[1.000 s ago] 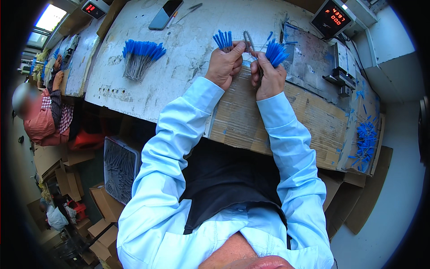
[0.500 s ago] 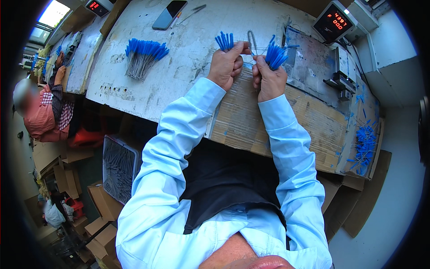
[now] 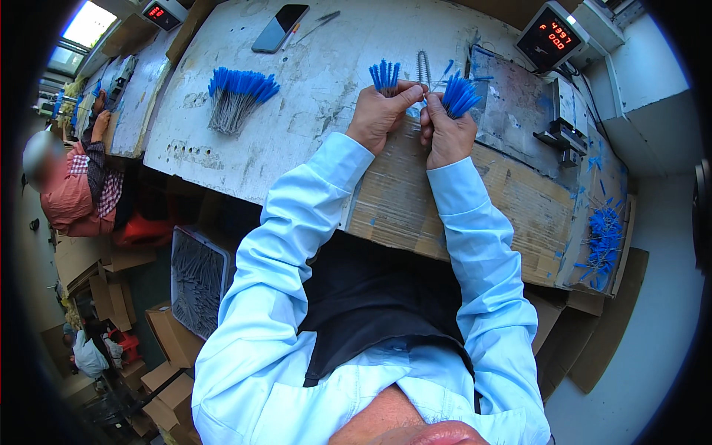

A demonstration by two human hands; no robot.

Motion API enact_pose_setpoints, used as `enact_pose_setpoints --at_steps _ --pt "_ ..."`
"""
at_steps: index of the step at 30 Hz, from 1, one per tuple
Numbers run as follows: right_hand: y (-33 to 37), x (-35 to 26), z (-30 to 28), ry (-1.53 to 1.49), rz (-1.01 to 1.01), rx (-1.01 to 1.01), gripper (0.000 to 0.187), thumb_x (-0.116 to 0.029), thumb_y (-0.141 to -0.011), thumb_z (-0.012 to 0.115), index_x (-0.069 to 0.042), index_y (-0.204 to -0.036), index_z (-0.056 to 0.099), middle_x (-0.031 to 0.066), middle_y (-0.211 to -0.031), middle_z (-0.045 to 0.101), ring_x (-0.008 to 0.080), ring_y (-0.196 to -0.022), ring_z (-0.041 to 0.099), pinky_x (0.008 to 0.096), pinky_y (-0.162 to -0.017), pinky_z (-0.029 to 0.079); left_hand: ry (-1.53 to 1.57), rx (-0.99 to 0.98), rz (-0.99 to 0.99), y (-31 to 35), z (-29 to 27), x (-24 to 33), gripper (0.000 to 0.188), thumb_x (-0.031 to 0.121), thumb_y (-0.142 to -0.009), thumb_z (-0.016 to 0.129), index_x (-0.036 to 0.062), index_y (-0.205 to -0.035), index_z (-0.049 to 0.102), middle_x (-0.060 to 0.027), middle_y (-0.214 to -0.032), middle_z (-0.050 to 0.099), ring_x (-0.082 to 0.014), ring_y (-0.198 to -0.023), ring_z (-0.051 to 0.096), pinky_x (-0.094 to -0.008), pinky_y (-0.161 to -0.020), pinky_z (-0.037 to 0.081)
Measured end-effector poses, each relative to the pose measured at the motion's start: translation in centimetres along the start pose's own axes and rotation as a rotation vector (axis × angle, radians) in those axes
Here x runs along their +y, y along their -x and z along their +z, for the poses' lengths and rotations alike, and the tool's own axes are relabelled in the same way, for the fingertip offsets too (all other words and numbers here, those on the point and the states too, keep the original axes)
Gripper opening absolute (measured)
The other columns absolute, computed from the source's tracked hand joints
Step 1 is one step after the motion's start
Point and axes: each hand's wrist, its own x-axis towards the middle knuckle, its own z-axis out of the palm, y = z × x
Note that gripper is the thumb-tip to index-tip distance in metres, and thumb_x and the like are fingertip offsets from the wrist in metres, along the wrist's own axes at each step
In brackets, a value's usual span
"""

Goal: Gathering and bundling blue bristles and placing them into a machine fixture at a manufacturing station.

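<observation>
My left hand (image 3: 377, 119) is closed round a small bunch of thin blue brushes (image 3: 385, 77), tips pointing away from me. A larger bunch of blue brushes (image 3: 460, 95) with thin wire stems is gripped in my right hand (image 3: 451, 139). The fingertips of both hands almost meet over the bench. Just beyond them is a grey spiral brush (image 3: 423, 67); whether my fingers touch it I cannot tell. A single blue-tipped brush (image 3: 447, 70) slants out beside the right bunch. To the left, a fanned pile of blue brushes (image 3: 241, 93) lies on the white bench (image 3: 311, 89).
A phone (image 3: 280, 28) and tweezers (image 3: 323, 22) lie at the back. On the right are a red-digit display (image 3: 551, 37), a metal fixture (image 3: 564, 137) and loose blue brushes (image 3: 604, 237). Cardboard (image 3: 475, 196) covers the front edge. A co-worker (image 3: 70, 185) sits far left.
My left hand has shifted slightly right with its bunch, and its outstretched fingers have drawn in toward the right fingertips. The right hand has barely moved.
</observation>
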Motion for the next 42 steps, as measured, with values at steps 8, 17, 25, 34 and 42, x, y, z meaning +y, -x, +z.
enact_pose_setpoints --at_steps 8,17,25,34,42 --pt "-0.2 0.5 -0.2 0.008 0.009 -0.05 0.011 -0.017 -0.096 0.066 -0.006 -0.099 0.065 0.0007 -0.068 0.062 0.0087 -0.05 0.053 0.0224 -0.042 0.041 0.081 -0.003 -0.015 0.0 0.1 0.4 0.023 0.018 -0.089 0.075 0.0013 -0.106 0.071 -0.0043 -0.085 0.07 -0.0039 -0.052 0.047 -0.0191 -0.045 0.035" --pt "-0.2 1.0 -0.1 0.021 0.027 -0.107 0.014 -0.017 -0.097 0.065 -0.004 -0.102 0.065 0.0034 -0.074 0.065 0.0101 -0.054 0.059 0.0235 -0.043 0.044 0.157 0.07 0.029 0.1 -0.3 0.4 0.022 0.019 -0.092 0.071 0.0021 -0.107 0.071 -0.0001 -0.075 0.064 -0.0008 -0.047 0.038 -0.0189 -0.039 0.025" --pt "-0.5 1.0 -0.4 -0.005 0.027 -0.12 0.011 -0.015 -0.097 0.064 -0.005 -0.099 0.065 0.0043 -0.073 0.066 0.0119 -0.053 0.059 0.024 -0.042 0.045 0.101 -0.059 -0.016 0.6 0.6 0.5 0.025 0.019 -0.093 0.071 -0.0007 -0.109 0.07 -0.0054 -0.074 0.064 -0.0141 -0.053 0.057 -0.0287 -0.044 0.048" --pt "-0.2 0.8 -0.1 -0.014 0.004 -0.096 0.009 -0.013 -0.095 0.067 -0.004 -0.1 0.066 0.0043 -0.074 0.066 0.0126 -0.056 0.062 0.0243 -0.044 0.047 0.079 -0.064 0.035 0.4 0.5 0.1 0.024 0.018 -0.095 0.068 0.0014 -0.112 0.07 -0.0058 -0.078 0.065 -0.0132 -0.054 0.057 -0.0277 -0.046 0.049" --pt "0.0 1.0 0.0 -0.035 -0.032 -0.093 0.01 -0.013 -0.095 0.067 -0.004 -0.1 0.067 0.0047 -0.077 0.068 0.0127 -0.059 0.063 0.0238 -0.046 0.048 0.115 -0.099 0.048 0.7 0.4 0.1 0.023 0.015 -0.094 0.069 0.0018 -0.112 0.07 -0.0059 -0.083 0.067 -0.0126 -0.06 0.058 -0.0264 -0.049 0.05"
